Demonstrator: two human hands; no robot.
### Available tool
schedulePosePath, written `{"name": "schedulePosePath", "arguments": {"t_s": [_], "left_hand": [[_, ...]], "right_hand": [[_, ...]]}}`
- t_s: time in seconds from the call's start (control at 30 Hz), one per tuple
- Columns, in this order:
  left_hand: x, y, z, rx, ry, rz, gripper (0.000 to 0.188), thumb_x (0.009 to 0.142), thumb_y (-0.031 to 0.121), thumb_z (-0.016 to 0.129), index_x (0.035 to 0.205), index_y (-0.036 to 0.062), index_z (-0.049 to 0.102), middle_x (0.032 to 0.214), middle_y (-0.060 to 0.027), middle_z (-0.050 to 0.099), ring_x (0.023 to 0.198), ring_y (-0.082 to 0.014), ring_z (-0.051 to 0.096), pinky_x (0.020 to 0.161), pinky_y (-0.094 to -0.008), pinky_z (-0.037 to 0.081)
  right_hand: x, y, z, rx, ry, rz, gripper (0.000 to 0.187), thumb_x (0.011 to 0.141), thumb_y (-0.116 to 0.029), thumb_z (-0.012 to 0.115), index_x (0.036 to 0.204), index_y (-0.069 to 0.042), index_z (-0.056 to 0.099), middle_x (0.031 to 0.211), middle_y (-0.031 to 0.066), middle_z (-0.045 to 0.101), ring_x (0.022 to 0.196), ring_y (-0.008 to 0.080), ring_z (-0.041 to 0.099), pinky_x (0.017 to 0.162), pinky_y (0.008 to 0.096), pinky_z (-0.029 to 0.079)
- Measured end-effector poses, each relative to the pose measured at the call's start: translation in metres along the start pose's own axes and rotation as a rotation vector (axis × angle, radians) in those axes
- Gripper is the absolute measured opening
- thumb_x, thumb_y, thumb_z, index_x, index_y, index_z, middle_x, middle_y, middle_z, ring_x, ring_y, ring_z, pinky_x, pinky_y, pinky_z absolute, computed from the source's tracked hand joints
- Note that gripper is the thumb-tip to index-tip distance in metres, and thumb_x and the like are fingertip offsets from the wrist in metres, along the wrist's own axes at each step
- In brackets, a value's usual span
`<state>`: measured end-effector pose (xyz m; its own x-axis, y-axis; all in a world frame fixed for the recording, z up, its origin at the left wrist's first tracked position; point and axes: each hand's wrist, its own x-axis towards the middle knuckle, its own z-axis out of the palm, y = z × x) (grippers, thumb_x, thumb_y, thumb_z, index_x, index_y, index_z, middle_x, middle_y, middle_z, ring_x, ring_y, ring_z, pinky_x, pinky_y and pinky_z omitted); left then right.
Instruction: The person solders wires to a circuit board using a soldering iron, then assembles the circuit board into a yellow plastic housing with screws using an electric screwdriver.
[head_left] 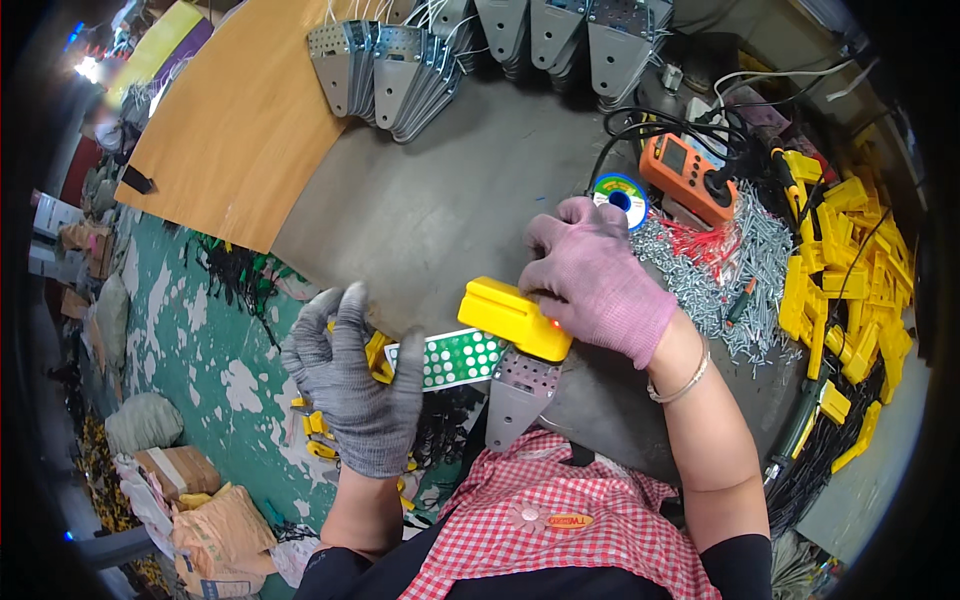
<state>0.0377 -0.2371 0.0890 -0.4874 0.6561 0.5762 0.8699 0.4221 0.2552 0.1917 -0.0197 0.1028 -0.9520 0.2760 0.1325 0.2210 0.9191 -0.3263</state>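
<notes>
My left hand (362, 385), in a grey glove, has its fingers spread beside a green sheet with rows of white dots (450, 360). Its thumb overlaps the sheet's left end; whether they touch is unclear. My right hand (600, 278), in a pink glove, is closed with curled fingers at the right side of a yellow plastic housing (515, 318). A small red glow shows on the housing by the thumb. Below the housing sticks out a grey metal bracket (522, 395) with small holes, over the near table edge. Its upper end is hidden under the housing.
Stacked grey brackets (410, 80) with white wires line the far edge. On the right are a solder spool (620, 200), an orange meter (690, 178), a heap of screws (740, 290) and piled yellow housings (850, 270). A wooden board (235, 120) lies at left.
</notes>
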Motion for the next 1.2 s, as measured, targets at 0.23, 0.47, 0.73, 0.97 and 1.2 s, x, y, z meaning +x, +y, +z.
{"name": "schedulePosePath", "arguments": {"t_s": [0.23, 0.47, 0.73, 0.97, 1.2], "left_hand": [[0.014, 0.054, 0.043, -0.358, -0.185, 0.247, 0.074, 0.075, 0.020, 0.084, 0.142, 0.0064, 0.054, 0.135, -0.0166, 0.055, 0.117, -0.0344, 0.055, 0.101, -0.0473, 0.042], [0.002, 0.109, 0.077, 0.033, -0.416, 0.302, 0.085, 0.074, 0.022, 0.076, 0.150, 0.0050, 0.043, 0.139, -0.0223, 0.052, 0.109, -0.0387, 0.060, 0.094, -0.0519, 0.042], [-0.003, 0.063, -0.021, -0.464, -0.463, 0.071, 0.081, 0.066, 0.003, 0.082, 0.141, 0.0044, 0.052, 0.114, -0.0173, 0.067, 0.098, -0.0323, 0.069, 0.089, -0.0388, 0.054], [-0.046, -0.076, -0.015, -0.331, -1.557, -0.338, 0.065, 0.067, 0.012, 0.089, 0.127, 0.0060, 0.064, 0.112, -0.0100, 0.074, 0.103, -0.0284, 0.070, 0.094, -0.0377, 0.054], [-0.240, -0.257, 0.154, 0.440, -1.222, -0.351, 0.067, 0.074, 0.014, 0.077, 0.139, 0.0164, 0.060, 0.131, -0.0205, 0.065, 0.125, -0.0384, 0.060, 0.103, -0.0433, 0.050]], "right_hand": [[-0.030, 0.035, -0.013, 0.227, 0.750, 0.179, 0.013, 0.080, -0.011, 0.072, 0.093, -0.009, 0.073, 0.106, 0.0083, 0.065, 0.107, 0.0289, 0.057, 0.093, 0.0437, 0.044], [-0.048, 0.105, -0.024, 0.035, 0.903, 0.607, 0.041, 0.085, -0.002, 0.068, 0.123, -0.007, 0.054, 0.105, 0.0170, 0.066, 0.103, 0.0372, 0.065, 0.089, 0.0429, 0.052], [-0.078, 0.051, -0.046, 0.466, 0.883, 0.328, 0.031, 0.089, 0.001, 0.064, 0.119, -0.006, 0.061, 0.102, 0.0162, 0.069, 0.089, 0.0310, 0.072, 0.080, 0.0372, 0.057], [-0.119, 0.049, -0.033, 0.543, 0.384, 0.112, 0.018, 0.092, -0.017, 0.069, 0.103, -0.003, 0.068, 0.095, 0.0116, 0.071, 0.090, 0.0306, 0.070, 0.081, 0.0371, 0.056], [-0.124, 0.151, -0.018, -0.015, 0.848, 0.575, 0.015, 0.090, -0.014, 0.068, 0.100, -0.004, 0.071, 0.102, 0.0165, 0.071, 0.096, 0.0367, 0.069, 0.086, 0.0438, 0.054]]}}
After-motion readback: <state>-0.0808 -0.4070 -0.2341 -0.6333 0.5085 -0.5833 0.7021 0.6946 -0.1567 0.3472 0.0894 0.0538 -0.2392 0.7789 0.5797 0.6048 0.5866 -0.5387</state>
